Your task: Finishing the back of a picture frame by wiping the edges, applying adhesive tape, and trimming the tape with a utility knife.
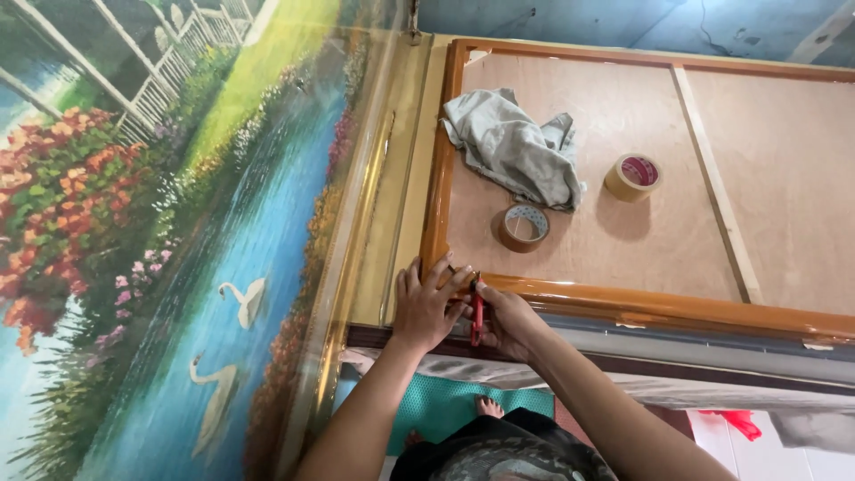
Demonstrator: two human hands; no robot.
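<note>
Landmark: the glossy orange-brown wooden frame (623, 303), lying back-side up with its plywood backing (623, 134) showing.
Left hand (426, 303): fingers spread flat, pressed on the frame's near-left corner.
Right hand (503, 319): closed around a small red-handled tool (476, 319), most likely a cutter, though its tip is too small to tell; the tool stands at the frame's near edge, just beside the left fingertips.
Progress: judging from the shiny wrap already covering the frame's near rail, the covering looks largely on; the corner under the hands appears to be what remains.
On the backing: two rolls of brown tape (522, 227) and a crumpled grey cloth (512, 147), well apart from the hands.
Left of the frame: a painted landscape with swans (240, 298).
</note>
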